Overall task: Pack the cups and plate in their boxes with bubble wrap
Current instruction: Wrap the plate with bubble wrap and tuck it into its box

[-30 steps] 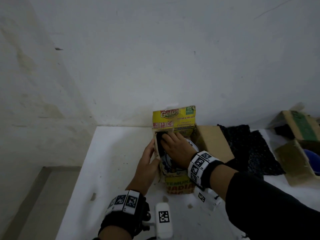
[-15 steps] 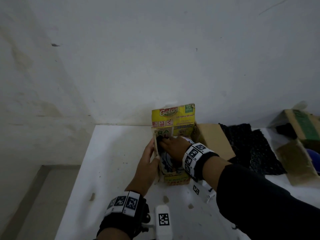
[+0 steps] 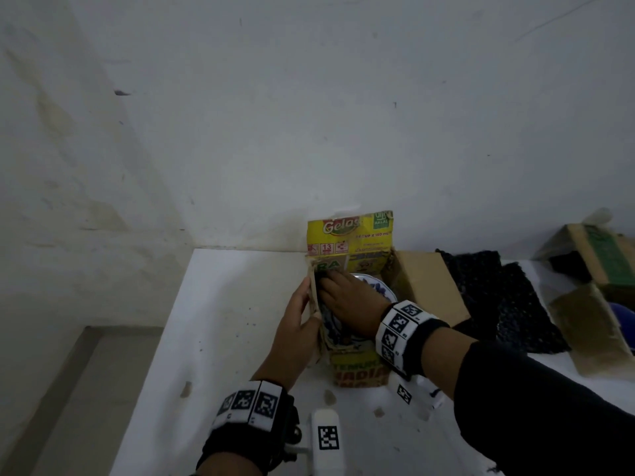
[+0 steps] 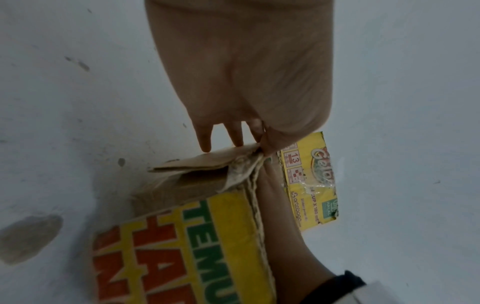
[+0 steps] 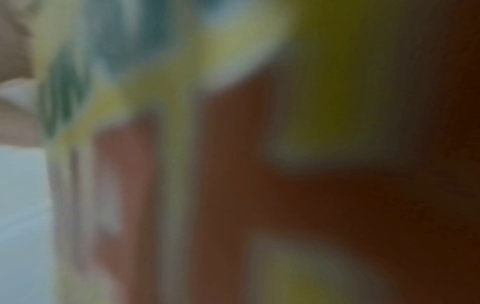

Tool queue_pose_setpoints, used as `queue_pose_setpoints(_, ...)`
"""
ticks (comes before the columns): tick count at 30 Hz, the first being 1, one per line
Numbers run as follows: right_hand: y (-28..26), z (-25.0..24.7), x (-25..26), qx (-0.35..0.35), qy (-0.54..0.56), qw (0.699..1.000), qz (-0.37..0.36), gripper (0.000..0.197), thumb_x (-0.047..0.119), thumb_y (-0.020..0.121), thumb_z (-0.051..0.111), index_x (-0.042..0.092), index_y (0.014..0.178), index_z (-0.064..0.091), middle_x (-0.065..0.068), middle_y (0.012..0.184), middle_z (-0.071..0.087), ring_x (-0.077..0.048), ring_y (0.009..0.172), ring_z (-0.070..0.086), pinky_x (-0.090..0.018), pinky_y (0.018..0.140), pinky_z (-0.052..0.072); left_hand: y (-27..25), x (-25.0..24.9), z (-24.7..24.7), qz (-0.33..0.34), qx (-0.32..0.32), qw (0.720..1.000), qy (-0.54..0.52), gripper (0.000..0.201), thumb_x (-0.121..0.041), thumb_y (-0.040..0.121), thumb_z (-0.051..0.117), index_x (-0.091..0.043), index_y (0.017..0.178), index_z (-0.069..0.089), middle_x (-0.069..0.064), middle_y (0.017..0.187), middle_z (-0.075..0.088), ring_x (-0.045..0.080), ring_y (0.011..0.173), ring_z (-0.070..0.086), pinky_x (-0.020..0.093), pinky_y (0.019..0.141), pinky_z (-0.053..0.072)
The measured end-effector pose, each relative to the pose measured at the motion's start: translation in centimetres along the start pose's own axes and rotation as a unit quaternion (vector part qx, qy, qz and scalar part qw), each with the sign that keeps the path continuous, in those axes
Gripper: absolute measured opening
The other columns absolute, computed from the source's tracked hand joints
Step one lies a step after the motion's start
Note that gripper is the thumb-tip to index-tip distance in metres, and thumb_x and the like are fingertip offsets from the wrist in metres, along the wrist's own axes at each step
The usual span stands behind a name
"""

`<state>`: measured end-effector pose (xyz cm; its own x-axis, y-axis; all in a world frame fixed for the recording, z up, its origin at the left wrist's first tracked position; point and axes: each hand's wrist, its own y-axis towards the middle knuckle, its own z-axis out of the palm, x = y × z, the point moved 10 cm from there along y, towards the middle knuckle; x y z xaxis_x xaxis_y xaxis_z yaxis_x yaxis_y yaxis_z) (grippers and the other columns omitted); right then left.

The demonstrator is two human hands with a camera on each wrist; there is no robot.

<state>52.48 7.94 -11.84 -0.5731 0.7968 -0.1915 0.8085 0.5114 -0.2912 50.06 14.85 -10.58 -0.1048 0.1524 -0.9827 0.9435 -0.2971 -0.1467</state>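
A yellow printed cardboard box [image 3: 357, 371] stands open on the white table [image 3: 223, 304], its back flap [image 3: 350, 235] upright. A white plate with a blue pattern [image 3: 383, 288] lies inside it. My left hand [image 3: 299, 317] holds the box's left flap [image 4: 207, 162], fingers [image 4: 205, 142] straight along its outside and thumb at the edge. My right hand [image 3: 347, 302] reaches into the box and lies flat on the plate, fingertips on dark bubble wrap [image 3: 321, 278] by the left wall. The right wrist view is only a blur.
Black bubble wrap sheets [image 3: 498, 297] lie on the table right of the box's brown side flap [image 3: 422, 286]. Another open cardboard box [image 3: 608, 262] stands at the far right, with something blue [image 3: 625, 321] beside it. The wall is close behind. The table's left edge drops to the floor.
My right hand has pushed a little further down and left inside the box, covering more of the plate. My left hand has stayed on the flap.
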Motion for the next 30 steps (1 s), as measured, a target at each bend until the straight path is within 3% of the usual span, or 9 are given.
queue_pose_setpoints(2,-0.5,0.0,0.5,-0.014,0.003,1.0,-0.022,0.057,0.018,0.08,0.067,-0.003,0.13,0.05,-0.022,0.135,0.049,-0.039,0.128,0.043,-0.048,0.108,0.034,-0.1,-0.1,0.0,0.002,0.0,1.0,-0.001,0.057,0.003,0.095,0.037,-0.023,0.144,0.025,-0.017,0.14,0.03,0.002,0.133,0.028,0.034,0.114,0.029)
queue_pose_setpoints(4,-0.8,1.8,0.6,0.039,-0.01,0.999,-0.03,0.059,0.017,0.095,0.047,-0.001,0.145,0.022,-0.019,0.155,0.019,-0.034,0.144,0.015,-0.047,0.115,0.014,-0.2,-0.3,0.1,0.001,0.001,1.0,-0.005,0.056,0.002,0.096,0.036,-0.023,0.144,0.025,-0.016,0.139,0.031,0.002,0.133,0.028,0.031,0.113,0.03)
queue_pose_setpoints(6,-0.9,2.4,0.2,0.055,0.002,0.998,-0.019,0.061,0.018,0.098,0.04,0.001,0.148,0.008,-0.017,0.157,0.007,-0.031,0.145,0.006,-0.046,0.115,0.008,-0.2,-0.4,0.1,0.002,0.002,1.0,-0.005,0.055,0.002,0.096,0.035,-0.024,0.144,0.025,-0.016,0.139,0.031,0.003,0.133,0.029,0.028,0.111,0.031)
queue_pose_setpoints(10,0.1,1.5,-0.3,0.069,0.053,0.996,-0.001,0.086,0.026,0.085,0.064,0.001,0.148,0.01,-0.019,0.153,0.019,-0.033,0.137,0.025,-0.047,0.107,0.03,0.0,-0.2,-0.2,0.002,-0.001,1.0,0.009,0.054,-0.001,0.097,0.036,-0.022,0.145,0.025,-0.009,0.147,0.031,0.006,0.135,0.028,0.035,0.113,0.03)
queue_pose_setpoints(14,0.0,1.2,-0.3,0.055,0.071,0.996,0.001,0.093,0.025,0.075,0.075,0.003,0.146,0.018,-0.017,0.149,0.026,-0.034,0.131,0.035,-0.045,0.101,0.037,0.1,-0.2,-0.3,-0.006,0.001,0.999,0.033,0.055,-0.001,0.096,0.038,-0.023,0.145,0.026,-0.007,0.146,0.033,0.005,0.132,0.03,0.035,0.113,0.031)
queue_pose_setpoints(20,-3.4,-2.4,-1.9,-0.026,0.214,0.975,0.045,0.06,0.016,0.089,0.057,0.013,0.143,0.031,-0.01,0.144,0.036,-0.031,0.122,0.046,-0.033,0.081,0.044,0.2,-2.9,0.5,0.044,0.007,0.986,0.163,0.051,0.0,0.095,0.039,-0.016,0.142,0.027,-0.013,0.134,0.031,0.002,0.123,0.03,0.004,0.093,0.023)
queue_pose_setpoints(25,-11.5,-6.0,-6.1,-0.214,0.323,0.915,0.108,0.036,0.028,0.09,0.058,0.018,0.124,0.053,-0.006,0.125,0.052,-0.024,0.11,0.051,-0.039,0.085,0.048,1.8,-2.6,-0.2,0.028,-0.068,0.943,0.326,0.055,-0.023,0.09,0.054,-0.02,0.141,0.036,0.005,0.145,0.041,0.027,0.135,0.036,0.043,0.109,0.033)
queue_pose_setpoints(27,-15.2,-6.4,-8.3,-0.286,0.323,0.891,0.143,0.027,0.023,0.087,0.054,0.014,0.112,0.061,-0.008,0.11,0.059,-0.027,0.101,0.055,-0.039,0.082,0.048,1.6,-3.8,0.3,0.021,-0.105,0.917,0.385,0.061,-0.017,0.087,0.056,-0.014,0.143,0.033,0.011,0.149,0.035,0.031,0.14,0.026,0.049,0.109,0.031)
queue_pose_setpoints(30,-21.3,-4.2,-12.9,-0.351,0.32,0.843,0.251,0.034,0.024,0.078,0.05,0.013,0.109,0.06,-0.009,0.103,0.059,-0.03,0.098,0.057,-0.041,0.082,0.049,0.7,-8.2,5.0,0.127,-0.114,0.897,0.408,0.064,-0.005,0.08,0.056,-0.009,0.14,0.036,0.014,0.148,0.034,0.032,0.14,0.023,0.05,0.11,0.029)
